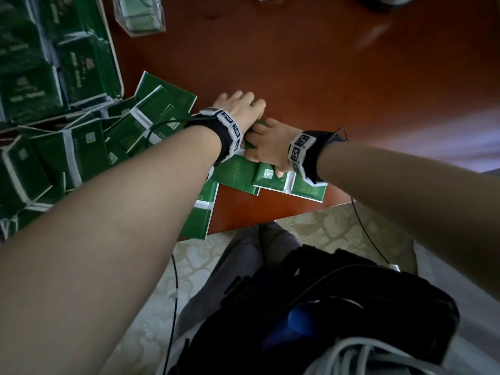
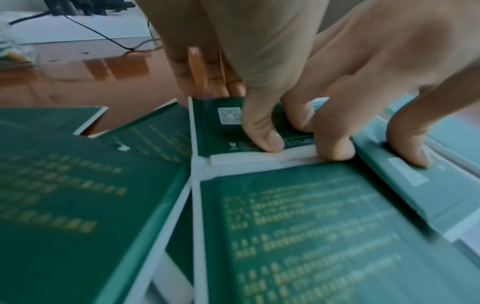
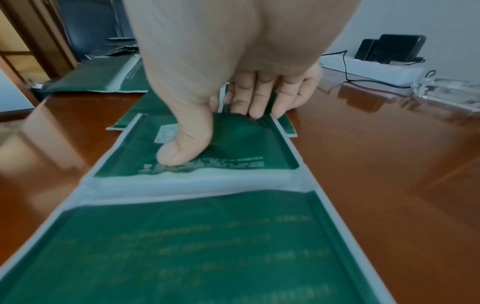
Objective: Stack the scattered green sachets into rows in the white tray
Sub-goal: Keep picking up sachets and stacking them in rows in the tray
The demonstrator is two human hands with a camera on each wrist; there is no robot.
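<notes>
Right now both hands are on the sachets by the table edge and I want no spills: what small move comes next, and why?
Probably lift the gripped sachet clear and carry it toward the tray. The right hand already pinches it, thumb on top and fingers at its far edge, and the left hand holds it too. Its neighbours overlap it, so lift slowly.

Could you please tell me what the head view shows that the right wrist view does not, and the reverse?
Only the head view shows the white tray, already holding sachets, and the heap of loose sachets beside it. Only the right wrist view shows the right hand with its thumb pressing a green sachet, fingers curled behind it. Both show the brown table and both hands meeting.
</notes>
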